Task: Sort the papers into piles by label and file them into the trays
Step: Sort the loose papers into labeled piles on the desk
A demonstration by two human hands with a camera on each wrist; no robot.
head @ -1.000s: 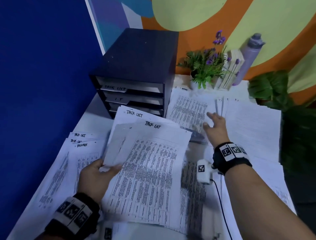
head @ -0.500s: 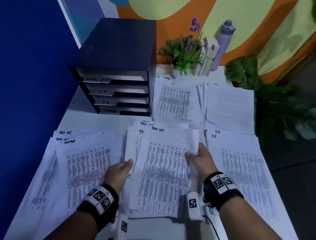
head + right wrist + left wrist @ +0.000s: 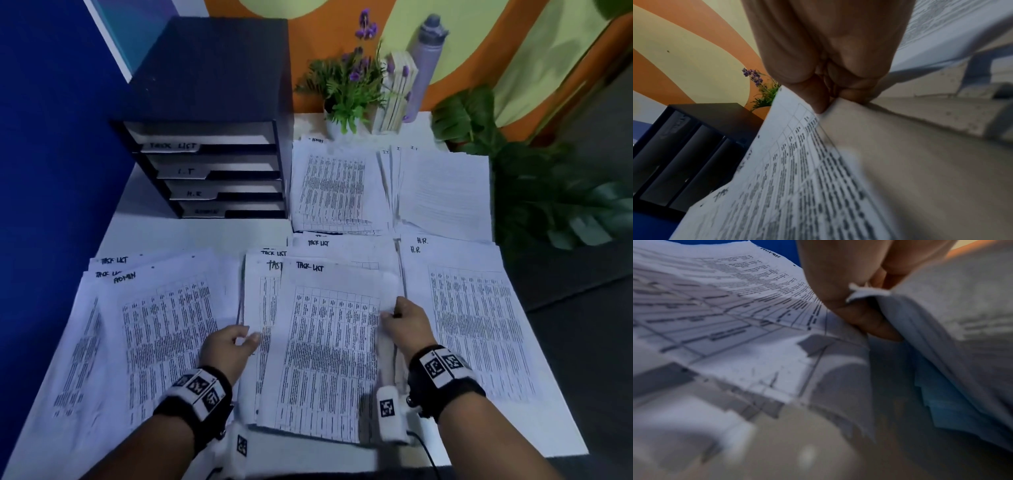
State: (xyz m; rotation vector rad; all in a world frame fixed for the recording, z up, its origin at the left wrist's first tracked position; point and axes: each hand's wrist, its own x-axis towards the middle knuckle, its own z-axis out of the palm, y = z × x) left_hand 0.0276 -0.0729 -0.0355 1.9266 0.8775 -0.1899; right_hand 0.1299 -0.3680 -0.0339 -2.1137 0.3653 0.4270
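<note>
A stack of sheets marked TASK LIST [image 3: 325,342] lies in the middle of the white table [image 3: 191,236]. My left hand [image 3: 236,342] pinches its left edge, seen close up in the left wrist view [image 3: 857,305]. My right hand [image 3: 400,318] grips its right edge between thumb and fingers [image 3: 828,94]. The black tray cabinet [image 3: 212,144] stands at the back left, its trays labelled TASK LIST, I.T, H.R and ADMIN. Other piles: a mixed one topped ADMIN [image 3: 154,342] at left, ADMIN [image 3: 335,185] and I.T [image 3: 442,192] behind, H.R [image 3: 476,325] at right.
A potted plant with purple flowers [image 3: 349,85], a pale wooden block [image 3: 397,96] and a grey bottle [image 3: 424,58] stand at the back edge. Large green leaves [image 3: 534,192] hang beyond the table's right side. A blue wall [image 3: 51,137] closes the left.
The stack was held up in my left hand while the right reached to the far piles; now it lies on the table and both hands hold its side edges.
</note>
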